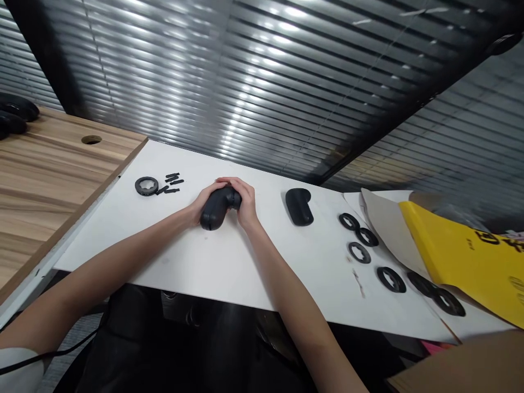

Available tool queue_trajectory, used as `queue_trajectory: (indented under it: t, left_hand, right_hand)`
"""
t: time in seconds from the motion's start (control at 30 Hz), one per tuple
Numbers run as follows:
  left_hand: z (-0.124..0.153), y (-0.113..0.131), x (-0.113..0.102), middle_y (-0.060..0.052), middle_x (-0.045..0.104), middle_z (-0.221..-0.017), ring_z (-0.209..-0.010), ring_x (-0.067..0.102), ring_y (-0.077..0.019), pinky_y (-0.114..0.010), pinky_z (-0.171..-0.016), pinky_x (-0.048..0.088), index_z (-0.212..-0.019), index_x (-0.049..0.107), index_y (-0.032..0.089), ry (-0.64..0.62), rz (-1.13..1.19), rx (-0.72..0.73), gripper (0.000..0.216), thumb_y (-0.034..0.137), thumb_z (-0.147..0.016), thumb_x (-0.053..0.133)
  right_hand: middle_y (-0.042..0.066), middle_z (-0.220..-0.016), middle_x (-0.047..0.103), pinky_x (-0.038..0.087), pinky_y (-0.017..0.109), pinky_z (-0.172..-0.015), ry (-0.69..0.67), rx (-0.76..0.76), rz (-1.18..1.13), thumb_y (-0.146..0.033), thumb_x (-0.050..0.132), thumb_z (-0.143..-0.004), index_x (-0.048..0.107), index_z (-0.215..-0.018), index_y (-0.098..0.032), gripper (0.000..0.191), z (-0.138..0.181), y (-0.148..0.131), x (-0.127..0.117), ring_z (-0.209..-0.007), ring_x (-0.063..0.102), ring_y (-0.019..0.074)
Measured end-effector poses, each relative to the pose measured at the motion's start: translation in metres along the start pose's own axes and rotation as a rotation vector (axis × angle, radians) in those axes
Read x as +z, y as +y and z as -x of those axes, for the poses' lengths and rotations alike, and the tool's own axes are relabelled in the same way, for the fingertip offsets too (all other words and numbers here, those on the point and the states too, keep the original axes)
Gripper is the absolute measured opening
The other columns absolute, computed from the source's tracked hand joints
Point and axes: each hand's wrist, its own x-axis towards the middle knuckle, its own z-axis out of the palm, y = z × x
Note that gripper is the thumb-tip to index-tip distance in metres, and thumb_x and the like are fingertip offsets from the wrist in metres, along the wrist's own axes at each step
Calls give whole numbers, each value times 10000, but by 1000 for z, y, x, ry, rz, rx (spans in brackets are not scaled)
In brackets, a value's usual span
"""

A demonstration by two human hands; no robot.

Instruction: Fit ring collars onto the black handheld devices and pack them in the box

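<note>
A black, smooth, bent part (215,210) with a rounded end is between my hands, over the white tabletop. My left hand (204,197) wraps its left and far side. My right hand (246,202) closes round its shorter right end, where a seam or ring shows. Fingertips of both hands meet at the far side, partly hidden behind the part. To the right lies a similar black curved part (300,207), apart from the hands. On the left, a black ring (153,189) with a notched inner opening rests beside several small black strips (175,182).
Several black rings (393,286) lie at the right of the white table (237,273), near a yellow package (462,256) and pale sheet. A wooden desk (53,164) adjoins at left, with black objects (18,109) on it. Metal blinds (229,76) stand behind.
</note>
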Motion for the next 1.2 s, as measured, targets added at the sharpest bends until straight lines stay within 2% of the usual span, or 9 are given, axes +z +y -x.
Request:
queue_trajectory:
  t: [0.1,0.2,0.33,0.47,0.63,0.8,0.9,1.03,1.2]
  left_hand:
    - [3,3,2,-72,650,-626,-497,588,-163,-252,-498,490,-773,674,161,9,-52,-24,385,351,-1069,517]
    - [3,3,0,-85,654,-620,-496,585,-169,-261,-495,484,-743,670,158,-15,-99,-54,415,372,-1061,511]
    - [-3,-2,-8,-102,668,-647,-532,598,-189,-296,-534,485,-736,682,162,-47,-93,-28,408,425,-1024,564]
    - [-8,-6,-15,-98,688,-696,-565,604,-204,-343,-607,503,-785,720,168,-98,-95,34,316,441,-941,690]
    - [-8,-4,-13,-82,685,-687,-577,593,-214,-343,-576,465,-883,754,182,-145,-140,55,297,468,-916,681]
    - [-6,-5,-11,-62,674,-688,-584,614,-219,-319,-557,468,-967,714,188,-123,-149,73,276,454,-894,690]
    - [-6,-10,-9,-51,652,-671,-576,588,-200,-306,-558,454,-909,700,179,-73,-171,51,300,479,-897,702]
    - [-6,-16,-6,-47,699,-781,-667,612,-176,-295,-693,496,-870,731,163,-58,-161,154,246,405,-911,729]
    - [-9,-19,-7,-60,765,-952,-842,678,-194,-290,-821,516,-976,794,158,-81,-127,206,228,363,-954,697]
  right_hand:
    - [56,-1330,767,465,473,-1208,88,-12,-22,-536,601,-945,834,-1015,-261,367,0,5,2,-1304,662,322]
    - [33,-1557,635,408,474,-1267,94,3,-57,-539,565,-939,780,-1190,-284,418,1,13,1,-1440,577,315]
    - [6,-1686,507,451,473,-1221,88,62,-88,-523,494,-920,655,-1372,-319,522,3,19,3,-1430,592,302]
    - [30,-1544,640,493,433,-1168,69,67,-47,-508,512,-893,703,-1251,-282,464,3,14,3,-1344,648,308]
    - [43,-1403,731,533,427,-1106,-18,83,24,-604,572,-906,755,-1156,-263,461,-2,6,-5,-1280,673,320]
    - [64,-1404,739,567,475,-1086,-38,210,-166,-791,606,-892,779,-1140,-267,605,-6,0,-16,-1242,723,349]
    - [92,-1303,785,577,498,-1084,-79,288,-189,-914,558,-868,815,-1060,-248,739,-7,-4,-17,-1212,732,363]
    - [110,-1170,818,577,495,-1092,-173,329,-189,-1032,450,-831,841,-951,-231,899,-4,-10,-10,-1208,729,370]
    - [120,-1112,824,579,503,-1086,-181,321,-224,-1032,435,-834,853,-892,-226,910,-3,-14,-8,-1208,725,379]
